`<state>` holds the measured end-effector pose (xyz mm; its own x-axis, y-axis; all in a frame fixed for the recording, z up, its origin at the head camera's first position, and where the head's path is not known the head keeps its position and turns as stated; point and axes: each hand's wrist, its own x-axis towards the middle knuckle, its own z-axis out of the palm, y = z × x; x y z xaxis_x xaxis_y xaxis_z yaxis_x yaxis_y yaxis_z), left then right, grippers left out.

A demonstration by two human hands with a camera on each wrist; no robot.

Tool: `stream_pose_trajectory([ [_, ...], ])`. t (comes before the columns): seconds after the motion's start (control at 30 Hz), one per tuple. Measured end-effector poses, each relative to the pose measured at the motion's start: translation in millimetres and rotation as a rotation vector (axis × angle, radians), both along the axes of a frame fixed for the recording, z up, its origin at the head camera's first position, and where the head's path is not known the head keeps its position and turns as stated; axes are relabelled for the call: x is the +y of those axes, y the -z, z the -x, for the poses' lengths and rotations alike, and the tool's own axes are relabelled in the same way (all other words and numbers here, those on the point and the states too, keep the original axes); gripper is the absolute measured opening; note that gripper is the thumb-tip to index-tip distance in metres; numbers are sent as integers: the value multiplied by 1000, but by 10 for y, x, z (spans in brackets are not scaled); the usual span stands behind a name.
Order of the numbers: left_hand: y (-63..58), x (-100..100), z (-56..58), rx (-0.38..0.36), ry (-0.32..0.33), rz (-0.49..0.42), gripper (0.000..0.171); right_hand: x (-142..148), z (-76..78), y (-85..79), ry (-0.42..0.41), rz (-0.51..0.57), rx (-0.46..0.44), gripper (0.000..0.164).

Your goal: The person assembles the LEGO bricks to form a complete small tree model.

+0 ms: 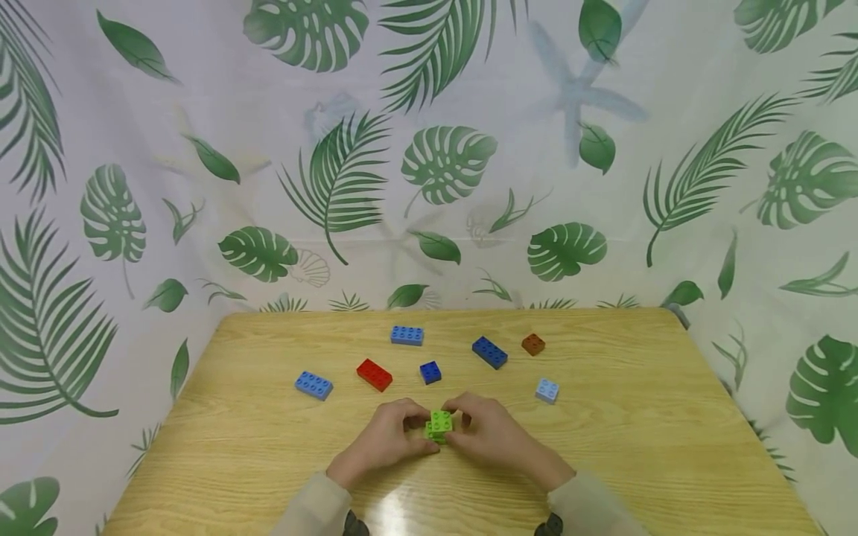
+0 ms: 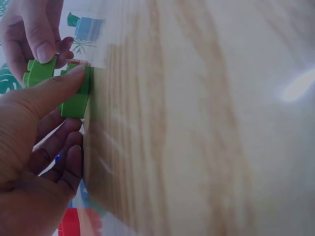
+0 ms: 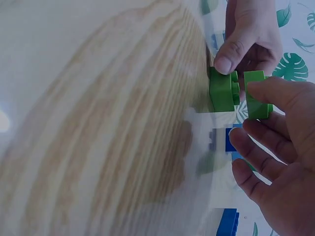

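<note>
Low over the table's near middle, both hands work at two light-green toy building bricks. My left hand pinches the lower green brick, which sits on the tabletop with its studs up. Between thumb and fingers, my right hand holds the upper green brick, a square one with studs on top. In the right wrist view a narrow gap separates the two bricks, the upper one hovering just over the lower one's studs. Seen from the head, the upper brick covers much of the lower one.
Beyond the hands on the wooden table lie a red brick, small dark blue brick, long dark blue brick, brown brick, pale blue brick and two medium blue bricks. A leaf-patterned cloth hangs behind.
</note>
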<state>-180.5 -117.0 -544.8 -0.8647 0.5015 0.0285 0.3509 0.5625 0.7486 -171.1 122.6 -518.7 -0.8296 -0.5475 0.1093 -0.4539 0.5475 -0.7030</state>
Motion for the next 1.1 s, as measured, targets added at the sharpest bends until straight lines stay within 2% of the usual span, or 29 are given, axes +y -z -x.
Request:
stream_pose_trajectory([
  [0.53,8,4,7,-8,8,1,39,-58,-36,48,-2,-4,-63,31],
  [1.1,12,4,2,-8,-5,-12,35,-124,-31,63,17,-57,-34,30],
])
